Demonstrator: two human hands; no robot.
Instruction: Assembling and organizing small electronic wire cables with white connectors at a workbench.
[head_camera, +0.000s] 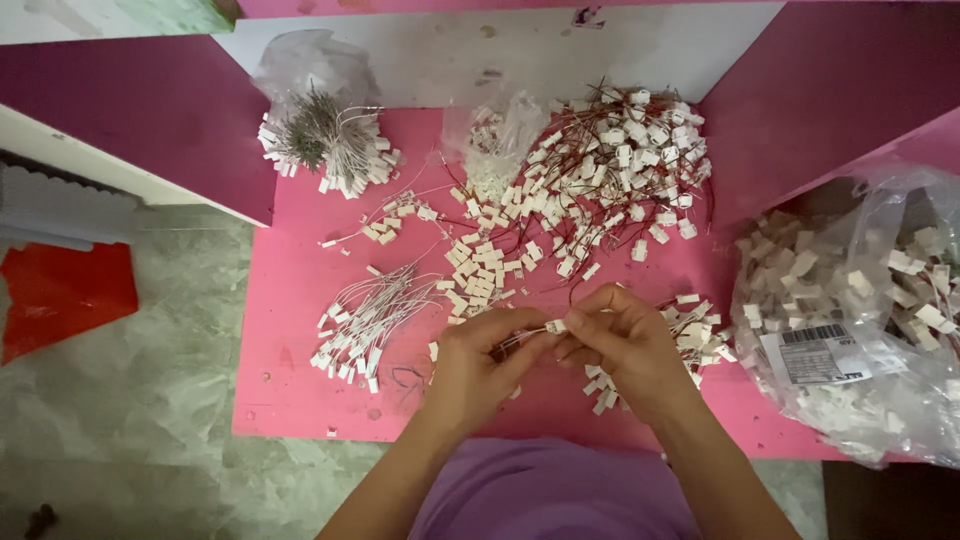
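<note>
Left hand (475, 368) and right hand (625, 345) both pinched shut on one small white connector (555, 326) with thin wires, at 6 o'clock on pink tabletop (290, 300); loose connector heap (600, 175) at 12, clear bag (860, 320) at 3.

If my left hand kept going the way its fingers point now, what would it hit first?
Most likely the right hand: the left hand points right and slightly forward, both pinching one small white connector. Depth is hard to judge.
</note>
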